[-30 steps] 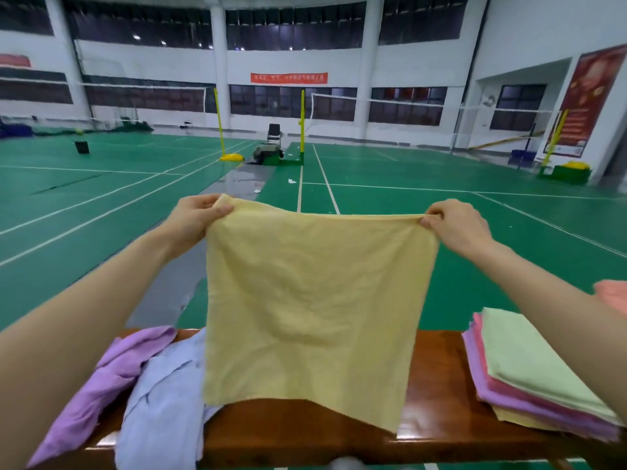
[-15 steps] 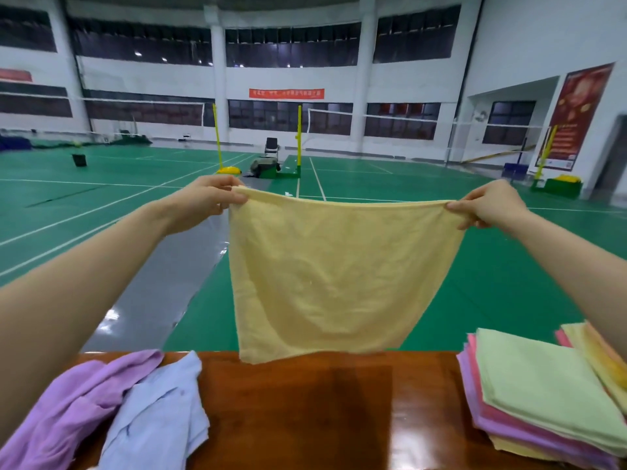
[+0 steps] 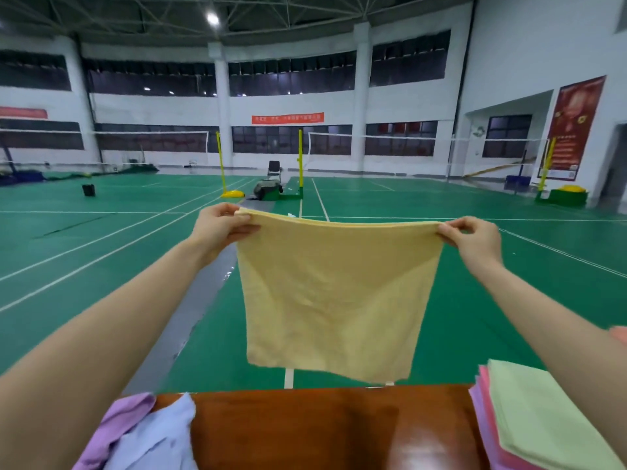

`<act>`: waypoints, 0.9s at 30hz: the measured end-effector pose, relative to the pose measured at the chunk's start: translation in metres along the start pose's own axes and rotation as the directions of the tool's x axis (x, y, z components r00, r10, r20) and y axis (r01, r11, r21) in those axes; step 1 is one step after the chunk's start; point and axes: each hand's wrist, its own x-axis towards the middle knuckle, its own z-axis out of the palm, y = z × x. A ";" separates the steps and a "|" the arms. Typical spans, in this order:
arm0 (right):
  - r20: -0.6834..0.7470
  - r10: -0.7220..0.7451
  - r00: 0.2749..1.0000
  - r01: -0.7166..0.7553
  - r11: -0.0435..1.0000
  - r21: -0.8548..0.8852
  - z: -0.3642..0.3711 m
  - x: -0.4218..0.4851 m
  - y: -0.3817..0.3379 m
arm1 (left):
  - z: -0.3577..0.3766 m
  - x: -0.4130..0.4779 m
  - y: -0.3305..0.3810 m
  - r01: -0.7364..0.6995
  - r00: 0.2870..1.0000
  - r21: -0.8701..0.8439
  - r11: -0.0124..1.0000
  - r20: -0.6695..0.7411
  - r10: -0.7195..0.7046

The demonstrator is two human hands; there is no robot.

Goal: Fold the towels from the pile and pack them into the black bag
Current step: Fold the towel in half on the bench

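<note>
A yellow towel (image 3: 334, 293) hangs spread out flat in the air above the far edge of the brown wooden table (image 3: 325, 432). My left hand (image 3: 217, 227) pinches its top left corner and my right hand (image 3: 475, 240) pinches its top right corner. Its lower edge hangs free just above the table. At the bottom left lies a pile of unfolded towels, a purple one (image 3: 117, 425) and a light blue one (image 3: 159, 435). A stack of folded towels (image 3: 539, 422), green on top over pink and purple, sits at the bottom right. The black bag is not in view.
Beyond the table stretches a green badminton court (image 3: 101, 239) with white lines, yellow net posts (image 3: 300, 171) and a chair (image 3: 274, 169) far off. An orange-pink cloth edge (image 3: 619, 334) shows at the right border.
Both hands have lifted the yellow towel from hanging onto the table to clear of it, held out farther, and my view has tilted up.
</note>
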 end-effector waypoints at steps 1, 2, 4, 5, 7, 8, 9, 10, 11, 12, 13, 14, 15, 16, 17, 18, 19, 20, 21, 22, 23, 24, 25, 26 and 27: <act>-0.002 -0.015 1.000 0.016 1.000 0.017 -0.004 -0.002 -0.002 | -0.001 -0.006 0.003 -0.019 1.000 -0.015 1.000 0.007 0.019; 0.004 -0.025 1.000 0.025 0.999 0.034 -0.010 -0.007 -0.004 | -0.003 -0.014 0.004 -0.023 0.999 -0.022 0.999 0.025 0.023; 0.033 -0.036 0.999 0.035 0.999 0.031 -0.023 -0.022 -0.004 | -0.010 -0.038 0.002 0.005 0.997 -0.027 1.000 0.083 -0.003; 0.063 -0.037 0.997 0.036 0.999 0.020 -0.030 -0.033 0.001 | -0.014 -0.053 -0.005 0.034 0.993 -0.015 0.999 0.114 -0.032; 0.157 -0.014 0.988 0.018 1.000 -0.025 -0.046 -0.064 0.015 | -0.024 -0.088 -0.027 0.108 0.980 0.054 0.993 0.163 -0.115; 0.222 0.008 0.975 0.007 0.998 -0.068 -0.056 -0.085 0.025 | -0.030 -0.107 -0.043 0.158 0.966 0.081 0.984 0.192 -0.171; 0.291 0.047 0.955 -0.015 0.994 -0.109 -0.065 -0.107 0.035 | -0.035 -0.128 -0.058 0.208 0.946 0.107 0.972 0.229 -0.228; 0.365 0.092 0.927 -0.037 0.987 -0.155 -0.074 -0.131 0.046 | -0.040 -0.149 -0.075 0.251 0.921 0.145 0.957 0.269 -0.282; 0.434 0.134 0.891 -0.034 0.972 -0.231 -0.082 -0.154 0.058 | -0.045 -0.170 -0.090 0.278 0.888 0.216 0.936 0.313 -0.336; 0.505 0.174 0.845 0.002 0.944 -0.329 -0.089 -0.179 0.068 | -0.050 -0.190 -0.104 0.280 0.849 0.328 0.902 0.355 -0.392; 0.570 0.226 0.790 0.055 0.900 -0.432 -0.096 -0.201 0.077 | -0.052 -0.209 -0.117 0.262 0.799 0.451 0.853 0.394 -0.454; 0.624 0.275 0.732 0.116 0.851 -0.512 -0.101 -0.222 0.085 | -0.053 -0.225 -0.129 0.250 0.741 0.545 0.800 0.425 -0.521; 0.655 0.319 0.685 0.169 0.805 -0.569 -0.107 -0.240 0.092 | -0.053 -0.240 -0.139 0.258 0.680 0.605 0.754 0.441 -0.586; 0.670 0.350 0.655 0.204 0.772 -0.602 -0.111 -0.254 0.097 | -0.053 -0.250 -0.148 0.276 0.631 0.641 0.716 0.441 -0.638; 0.671 0.373 0.641 0.211 0.755 -0.621 -0.114 -0.264 0.102 | -0.052 -0.258 -0.153 0.296 0.601 0.660 0.691 0.434 -0.671; 0.666 0.386 0.638 0.210 0.745 -0.633 -0.115 -0.272 0.105 | -0.051 -0.262 -0.156 0.319 0.587 0.657 0.683 0.429 -0.687; 0.664 0.393 0.637 0.204 0.744 -0.636 -0.113 -0.277 0.106 | -0.050 -0.265 -0.156 0.344 0.577 0.643 0.685 0.430 -0.694; 0.665 0.397 0.633 0.204 0.743 -0.638 -0.109 -0.281 0.107 | -0.048 -0.266 -0.156 0.357 0.570 0.635 0.685 0.434 -0.698; 0.675 0.397 0.621 0.222 0.738 -0.638 -0.102 -0.284 0.108 | -0.047 -0.267 -0.155 0.350 0.574 0.638 0.686 0.432 -0.696; 0.693 0.397 0.602 0.243 0.735 -0.633 -0.093 -0.288 0.110 | -0.046 -0.267 -0.154 0.330 0.588 0.648 0.686 0.427 -0.687; 0.705 0.400 0.586 0.264 0.728 -0.632 -0.082 -0.292 0.114 | -0.045 -0.266 -0.153 0.307 0.610 0.658 0.687 0.418 -0.673; 0.710 0.405 0.575 0.291 0.711 -0.641 -0.072 -0.296 0.119 | -0.045 -0.265 -0.153 0.287 0.631 0.668 0.687 0.408 -0.660; 0.704 0.409 0.581 0.309 0.689 -0.656 -0.063 -0.299 0.124 | -0.046 -0.263 -0.154 0.271 0.647 0.678 0.683 0.397 -0.651; 0.677 0.414 0.608 0.298 0.672 -0.678 -0.056 -0.303 0.129 | -0.047 -0.260 -0.155 0.265 0.661 0.685 0.679 0.384 -0.645; 0.625 0.425 0.654 0.251 0.658 -0.710 -0.051 -0.307 0.133 | -0.048 -0.257 -0.156 0.270 0.675 0.681 0.681 0.370 -0.638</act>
